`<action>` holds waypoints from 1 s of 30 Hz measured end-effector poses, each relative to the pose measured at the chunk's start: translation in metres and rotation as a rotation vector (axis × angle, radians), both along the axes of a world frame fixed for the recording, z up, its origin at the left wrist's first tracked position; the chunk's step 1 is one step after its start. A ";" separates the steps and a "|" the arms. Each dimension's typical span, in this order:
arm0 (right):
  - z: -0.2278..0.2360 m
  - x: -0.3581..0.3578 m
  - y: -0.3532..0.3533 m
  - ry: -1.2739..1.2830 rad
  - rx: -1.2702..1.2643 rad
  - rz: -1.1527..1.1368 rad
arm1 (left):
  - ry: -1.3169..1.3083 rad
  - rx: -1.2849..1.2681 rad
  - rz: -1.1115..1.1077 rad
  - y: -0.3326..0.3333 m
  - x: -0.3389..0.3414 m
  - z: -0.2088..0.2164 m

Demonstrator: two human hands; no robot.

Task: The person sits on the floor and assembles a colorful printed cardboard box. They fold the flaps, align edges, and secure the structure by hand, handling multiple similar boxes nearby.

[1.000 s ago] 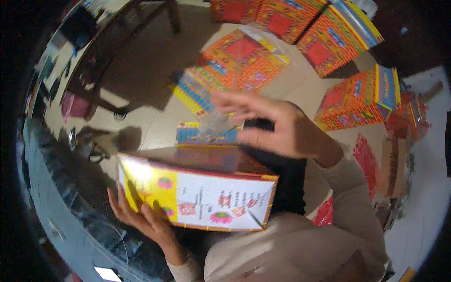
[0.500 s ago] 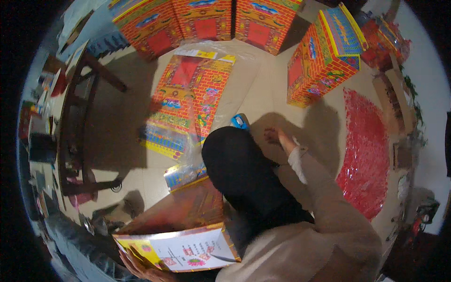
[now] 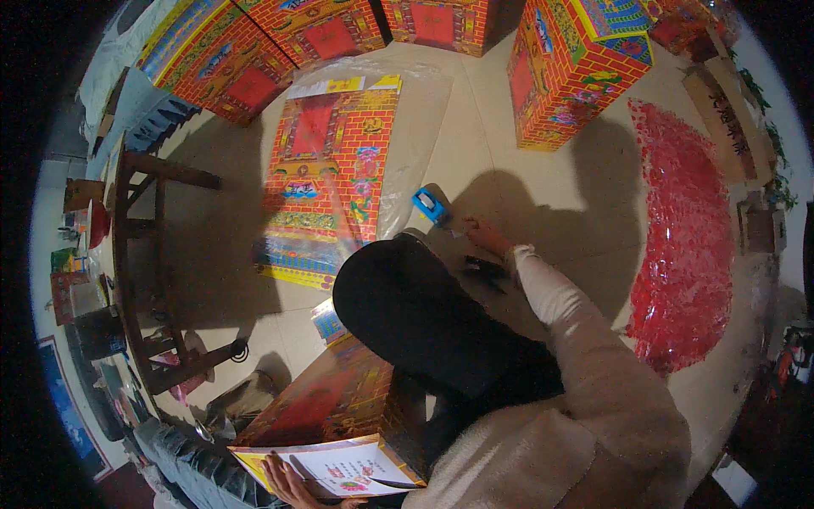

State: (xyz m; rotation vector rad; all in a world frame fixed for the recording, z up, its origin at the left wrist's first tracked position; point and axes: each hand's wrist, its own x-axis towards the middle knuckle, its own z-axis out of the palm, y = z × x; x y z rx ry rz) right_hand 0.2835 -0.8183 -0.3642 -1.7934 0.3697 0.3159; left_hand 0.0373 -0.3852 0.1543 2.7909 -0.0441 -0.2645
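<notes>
A printed cardboard box (image 3: 326, 394) with a brick pattern lies against my legs at the lower left. My left hand (image 3: 287, 482) rests on its white and yellow end panel (image 3: 343, 467), fingers stretched out over the surface. My right hand (image 3: 487, 237) is low over the floor with its fingers drawn together. Just left of its fingertips stands a blue tape dispenser (image 3: 430, 206). A faint shiny bit shows between the two, too small to make out. Beside my right wrist lies a dark object (image 3: 485, 270) of unclear kind. My black-clad knee (image 3: 381, 288) hides part of the box.
Flat printed sheets (image 3: 326, 170) under clear plastic lie ahead. Several upright brick-patterned boxes (image 3: 326, 38) line the far side, another box (image 3: 568, 81) at the right. A red plastic-wrapped bundle (image 3: 682, 246) lies right, a wooden stand (image 3: 157, 254) left.
My right hand has moved left, closer to the blue dispenser, and its fingers have drawn together. My left hand now lies further over the white panel. The view has shifted.
</notes>
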 end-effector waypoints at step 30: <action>0.008 0.042 -0.058 0.258 0.147 0.087 | 0.143 0.219 -0.275 -0.021 0.088 0.009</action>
